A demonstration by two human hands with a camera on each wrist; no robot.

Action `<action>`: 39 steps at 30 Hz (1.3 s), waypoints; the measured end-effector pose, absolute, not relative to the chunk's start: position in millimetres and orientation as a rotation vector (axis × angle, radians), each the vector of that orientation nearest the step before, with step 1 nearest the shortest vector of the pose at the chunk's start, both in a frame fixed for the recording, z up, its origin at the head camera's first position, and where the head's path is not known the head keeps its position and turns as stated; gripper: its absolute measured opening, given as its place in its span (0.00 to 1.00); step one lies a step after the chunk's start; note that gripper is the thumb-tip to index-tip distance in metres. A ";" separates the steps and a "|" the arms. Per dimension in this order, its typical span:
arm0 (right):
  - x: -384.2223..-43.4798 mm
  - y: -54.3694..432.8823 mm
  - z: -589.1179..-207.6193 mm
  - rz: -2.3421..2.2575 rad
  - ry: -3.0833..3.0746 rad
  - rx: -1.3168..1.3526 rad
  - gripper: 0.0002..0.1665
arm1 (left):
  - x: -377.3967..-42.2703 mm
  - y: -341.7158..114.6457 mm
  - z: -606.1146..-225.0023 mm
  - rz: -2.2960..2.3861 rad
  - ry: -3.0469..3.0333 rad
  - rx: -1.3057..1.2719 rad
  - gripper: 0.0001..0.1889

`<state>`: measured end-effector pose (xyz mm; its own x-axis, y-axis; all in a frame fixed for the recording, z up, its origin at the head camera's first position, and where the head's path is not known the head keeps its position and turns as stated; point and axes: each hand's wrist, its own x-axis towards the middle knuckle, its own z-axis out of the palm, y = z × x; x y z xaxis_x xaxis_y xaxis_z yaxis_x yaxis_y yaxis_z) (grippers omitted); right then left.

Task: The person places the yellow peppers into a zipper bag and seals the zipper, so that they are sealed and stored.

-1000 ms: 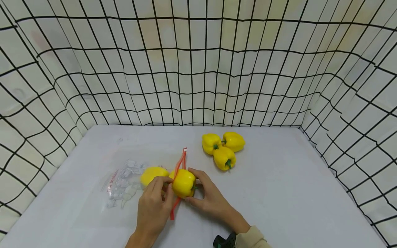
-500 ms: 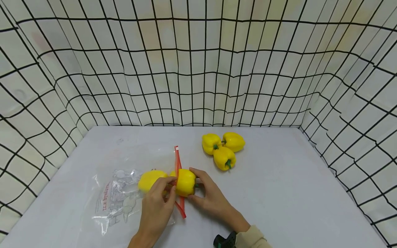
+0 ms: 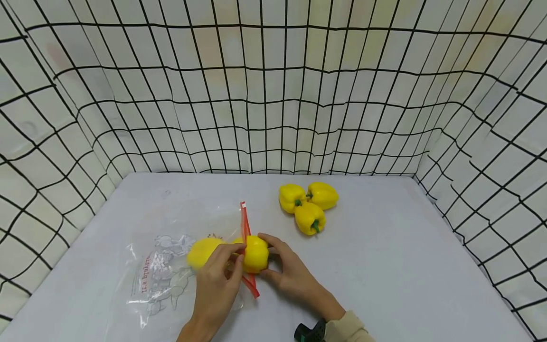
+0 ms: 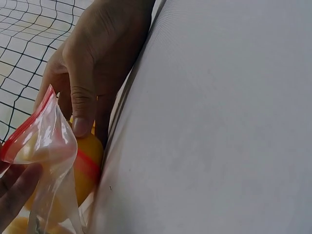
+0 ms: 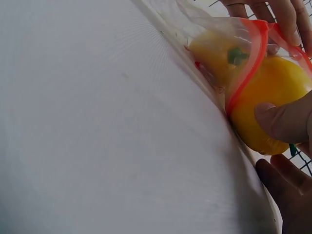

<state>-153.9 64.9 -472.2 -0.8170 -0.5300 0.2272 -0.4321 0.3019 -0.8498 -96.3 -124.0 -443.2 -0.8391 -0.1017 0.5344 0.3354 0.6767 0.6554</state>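
The bag (image 3: pixel 166 270) is thin, clear plastic, creased and glinting where it catches light, printed with red lettering and a grey line drawing. A pliable red strip (image 3: pixel 245 221) edges its mouth. Inside lies a blurred yellow form — the bagged pepper (image 3: pixel 204 253), its green stem visible through the film in the right wrist view.

A second, smooth and blocky yellow pepper (image 3: pixel 256 254) sits at the mouth, partly past the red strip, which crosses its rounded side; its stem faces outward.

The left hand (image 3: pixel 215 285) has thumb and forefinger nearly together, pinching the red edge of the mouth. The right hand (image 3: pixel 294 275) is curved to the width of the second pepper, thumb on one side and fingers on the other, holding it. A beige sleeve (image 3: pixel 348 327) and a black device (image 3: pixel 309 331) show at the right wrist.

Beyond the hands, three glossy, lobed peppers (image 3: pixel 310 218) with green stems cluster on the matt white desk (image 3: pixel 406 266). A black, square-meshed net (image 3: pixel 273 102) against pale backing rises around it.
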 end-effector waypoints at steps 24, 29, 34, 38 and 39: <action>-152.7 58.5 -475.0 -1.658 2.283 -1.000 0.46 | -95.9 -123.0 -444.2 -1.098 -2.215 -0.311 0.18; -151.6 57.6 -475.8 -1.678 2.239 -0.945 0.42 | -94.7 -121.4 -443.0 -1.092 -2.223 -0.297 0.18; -151.0 57.6 -475.6 -1.664 2.257 -0.923 0.38 | -94.0 -121.2 -443.1 -1.058 -2.218 -0.302 0.19; -150.5 57.5 -475.4 -1.673 2.251 -0.940 0.38 | -94.1 -121.8 -444.0 -1.080 -2.207 -0.327 0.18; -150.4 57.4 -475.2 -1.680 2.246 -0.950 0.38 | -94.2 -122.0 -444.3 -1.077 -2.205 -0.332 0.18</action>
<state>-150.4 57.4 -475.2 -0.7795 -0.5845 0.2253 -0.3813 0.1572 -0.9110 -94.2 -122.0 -444.3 -0.7547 -0.0550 0.6538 0.4818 0.6299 0.6092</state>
